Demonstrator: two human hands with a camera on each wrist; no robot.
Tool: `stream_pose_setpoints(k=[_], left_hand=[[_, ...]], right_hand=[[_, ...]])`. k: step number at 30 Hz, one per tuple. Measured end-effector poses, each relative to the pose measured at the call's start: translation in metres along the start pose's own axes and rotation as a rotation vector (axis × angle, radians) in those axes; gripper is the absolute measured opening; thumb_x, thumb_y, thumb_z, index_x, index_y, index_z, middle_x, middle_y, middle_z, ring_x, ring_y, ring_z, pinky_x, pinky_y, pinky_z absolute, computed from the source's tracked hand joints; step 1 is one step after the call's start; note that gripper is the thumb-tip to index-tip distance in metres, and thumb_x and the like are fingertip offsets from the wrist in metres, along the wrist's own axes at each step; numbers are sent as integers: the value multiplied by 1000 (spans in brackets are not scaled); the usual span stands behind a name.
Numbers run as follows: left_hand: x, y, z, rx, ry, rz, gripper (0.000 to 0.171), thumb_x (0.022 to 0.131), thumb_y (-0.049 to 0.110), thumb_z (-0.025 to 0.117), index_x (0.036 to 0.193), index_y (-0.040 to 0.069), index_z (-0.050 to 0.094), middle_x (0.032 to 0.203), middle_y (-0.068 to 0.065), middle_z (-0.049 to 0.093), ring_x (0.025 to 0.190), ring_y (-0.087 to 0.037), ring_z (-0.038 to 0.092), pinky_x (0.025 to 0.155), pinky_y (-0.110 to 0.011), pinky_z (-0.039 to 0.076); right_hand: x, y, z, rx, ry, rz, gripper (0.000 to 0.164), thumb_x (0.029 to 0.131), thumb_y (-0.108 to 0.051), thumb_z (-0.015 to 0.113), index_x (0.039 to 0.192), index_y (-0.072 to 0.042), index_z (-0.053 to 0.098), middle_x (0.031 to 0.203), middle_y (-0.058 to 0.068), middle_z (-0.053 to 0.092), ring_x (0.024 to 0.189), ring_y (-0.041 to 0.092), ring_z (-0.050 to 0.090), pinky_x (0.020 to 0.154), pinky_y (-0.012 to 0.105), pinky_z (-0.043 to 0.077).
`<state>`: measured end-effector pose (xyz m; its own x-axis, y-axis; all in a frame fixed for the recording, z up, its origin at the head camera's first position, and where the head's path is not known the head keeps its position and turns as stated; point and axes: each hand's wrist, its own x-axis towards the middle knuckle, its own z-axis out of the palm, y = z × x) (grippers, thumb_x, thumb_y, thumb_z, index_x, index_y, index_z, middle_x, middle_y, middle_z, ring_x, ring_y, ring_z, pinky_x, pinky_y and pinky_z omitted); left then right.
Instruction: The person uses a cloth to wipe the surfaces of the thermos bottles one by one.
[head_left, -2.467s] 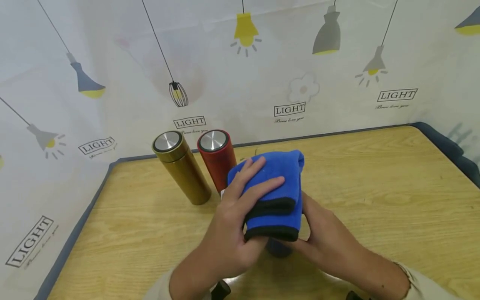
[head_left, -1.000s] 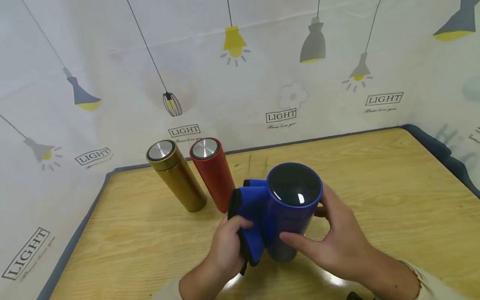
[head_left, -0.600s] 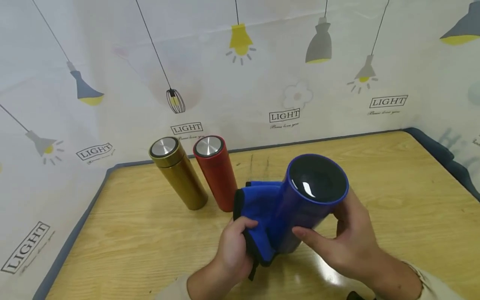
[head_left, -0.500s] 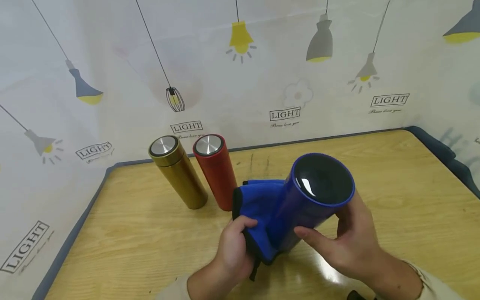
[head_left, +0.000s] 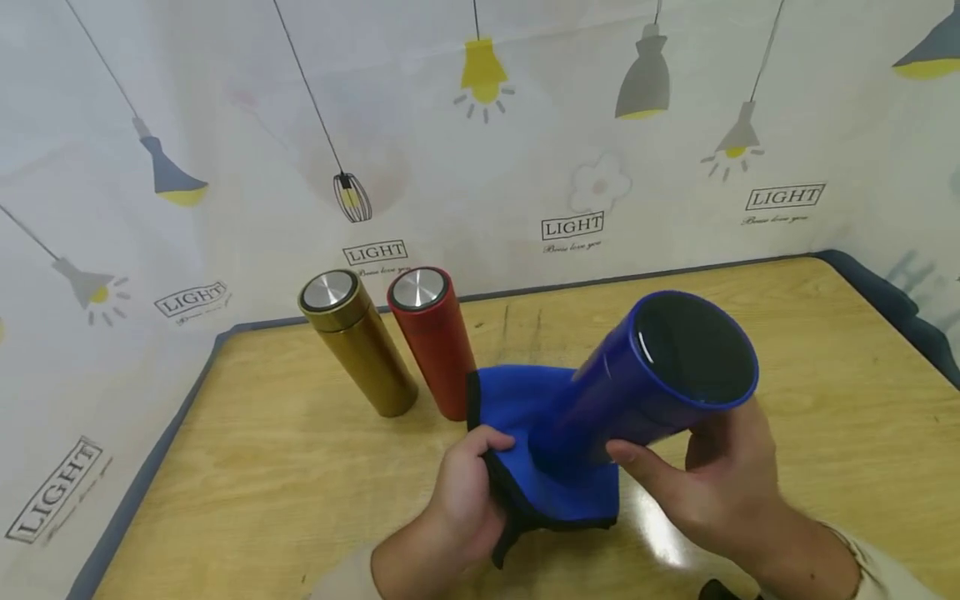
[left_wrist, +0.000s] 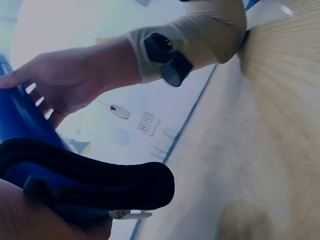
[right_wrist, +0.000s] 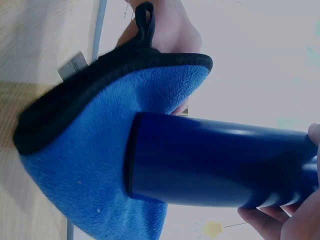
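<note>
My right hand [head_left: 723, 483] grips a shiny blue cylindrical flask [head_left: 607, 400] with a glossy black top, tilted so its top leans to the right. A blue cloth [head_left: 517, 396] with black edging is held by my left hand [head_left: 468, 492], thumb on top. The flask's lower end presses into the cloth; in the right wrist view the flask [right_wrist: 215, 160] meets the soft face of the cloth [right_wrist: 90, 165], which wraps partly around that end. A black loop and small white tag show at the cloth's edge. In the left wrist view, fingers of the right hand [left_wrist: 65, 75] lie along the flask.
A gold flask [head_left: 367, 358] and a red flask [head_left: 438, 350], both with silver-topped lids, stand side by side at the back left of the wooden table [head_left: 247, 467]. A lamp-patterned sheet [head_left: 450, 167] rises behind. A small dark object [head_left: 716, 590] shows at the bottom edge.
The cloth has gone from over the flask's top to its lower end. My right hand has raised the flask and tilted it rightward. The cloth has spread out under it.
</note>
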<state>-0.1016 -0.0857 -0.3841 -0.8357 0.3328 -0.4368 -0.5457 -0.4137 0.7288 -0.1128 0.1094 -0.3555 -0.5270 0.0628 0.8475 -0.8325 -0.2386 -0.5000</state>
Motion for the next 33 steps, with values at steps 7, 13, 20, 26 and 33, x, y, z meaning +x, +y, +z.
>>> stream_pose_setpoints(k=[7,13,20,26,33], left_hand=[[1,2,-1,-3,-27,-12,37,87,20,33,123,9,36,111,0,52,101,-17,51,90,-30,44],[1,-1,0,3,-30,-21,40,85,20,33,123,8,37,112,-1,52,102,-17,51,91,-30,44],[2,-1,-1,9,-2,19,42,86,20,34,125,7,37,114,-2,53,103,-18,53,91,-31,45],[2,-2,0,43,22,8,43,85,18,36,126,5,38,113,-3,55,101,-17,55,89,-30,48],[2,-3,-4,58,31,49,52,86,18,35,137,6,31,125,-7,52,110,-20,54,92,-33,47]], right_hand=[[-2,-4,3,36,-1,-31,74,72,0,86,127,24,41,126,20,62,111,24,67,96,26,54],[-1,-2,5,-2,29,-42,72,72,-2,87,124,24,44,123,18,64,110,23,68,94,24,54],[3,0,8,-1,-45,-98,67,74,-5,87,120,24,47,122,18,67,113,23,67,98,26,52],[1,2,9,-42,28,-135,64,74,-10,88,115,22,51,120,16,67,112,20,66,98,25,50],[0,2,6,-55,-57,-89,67,75,-11,87,119,23,49,123,17,65,116,22,64,101,28,48]])
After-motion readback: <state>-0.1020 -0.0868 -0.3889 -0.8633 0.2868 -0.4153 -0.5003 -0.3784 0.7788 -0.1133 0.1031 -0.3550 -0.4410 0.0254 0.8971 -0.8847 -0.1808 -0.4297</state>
